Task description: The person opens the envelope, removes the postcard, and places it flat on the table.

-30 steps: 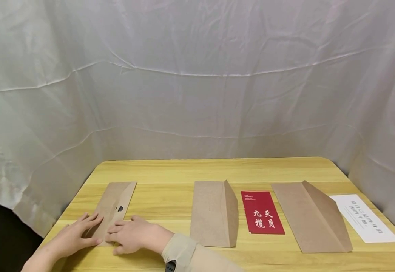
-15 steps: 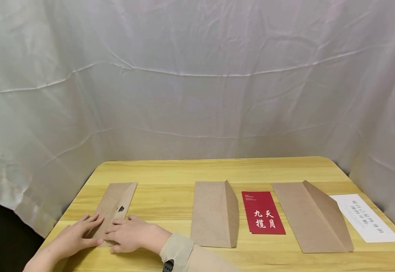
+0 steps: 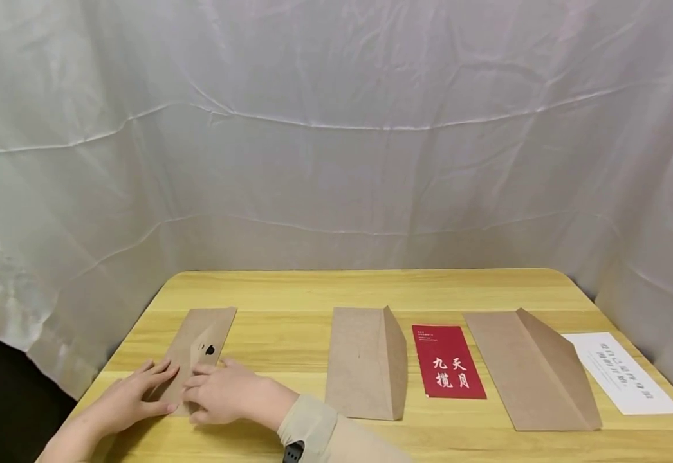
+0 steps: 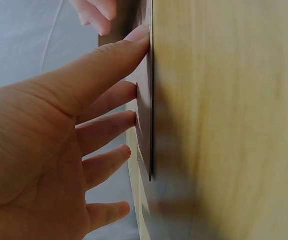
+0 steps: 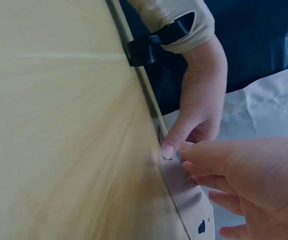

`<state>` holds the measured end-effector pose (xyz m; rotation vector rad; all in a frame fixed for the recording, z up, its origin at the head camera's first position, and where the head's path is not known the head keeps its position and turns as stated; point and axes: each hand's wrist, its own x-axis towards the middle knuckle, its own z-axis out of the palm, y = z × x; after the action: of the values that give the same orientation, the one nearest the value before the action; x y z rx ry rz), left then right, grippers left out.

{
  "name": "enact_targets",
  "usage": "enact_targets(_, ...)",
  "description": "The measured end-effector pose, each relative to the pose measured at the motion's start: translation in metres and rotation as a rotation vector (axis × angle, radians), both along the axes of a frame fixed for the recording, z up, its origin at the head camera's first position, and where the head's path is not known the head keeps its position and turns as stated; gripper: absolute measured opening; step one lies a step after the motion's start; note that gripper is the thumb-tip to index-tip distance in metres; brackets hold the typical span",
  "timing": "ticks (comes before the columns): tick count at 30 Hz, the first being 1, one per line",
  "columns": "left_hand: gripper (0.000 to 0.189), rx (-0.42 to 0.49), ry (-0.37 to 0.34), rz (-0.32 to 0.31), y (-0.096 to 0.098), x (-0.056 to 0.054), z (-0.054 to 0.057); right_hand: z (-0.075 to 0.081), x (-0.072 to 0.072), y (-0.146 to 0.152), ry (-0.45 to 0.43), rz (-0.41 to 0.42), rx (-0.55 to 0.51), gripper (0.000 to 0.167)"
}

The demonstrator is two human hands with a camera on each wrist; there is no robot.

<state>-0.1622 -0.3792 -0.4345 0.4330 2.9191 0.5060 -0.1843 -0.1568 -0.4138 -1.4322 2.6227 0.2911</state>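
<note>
At the left of the head view lies a brown paper envelope (image 3: 209, 316); its flap (image 3: 202, 350), with a black printed mark, is folded over and its edge stands slightly raised. My left hand (image 3: 130, 400) rests on the near left part, fingers spread. The left wrist view shows the left thumb (image 4: 136, 36) on the envelope's near edge and the fingertips on its face. From the right, my right hand (image 3: 229, 393) holds the flap near its lower end with bent fingers. In the right wrist view, the right fingertips (image 5: 191, 167) are close beside the left thumb.
Toward the middle of the wooden table (image 3: 278, 289) lies a second brown envelope (image 3: 355, 363), its flap unfolded. Right of it are a red card (image 3: 442, 347) with white characters, another unfolded envelope (image 3: 522, 379) and a white card (image 3: 620, 370). Pale curtains (image 3: 336, 161) surround the table.
The flap's edge has lifted a little from the envelope and its black mark has shifted slightly. My right hand has moved slightly right and away from me; the left hand stays in place.
</note>
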Motion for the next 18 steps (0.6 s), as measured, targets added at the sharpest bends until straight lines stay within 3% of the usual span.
enact_targets(6,0.074,-0.001,0.049,-0.003,0.000,0.002,-0.002,0.006,-0.004,0.005,0.013,-0.019,-0.031,0.047)
enact_targets(18,0.075,0.026,-0.004,0.003,-0.001,0.002,0.001,0.016,-0.028,0.025,0.010,-0.099,-0.119,0.047)
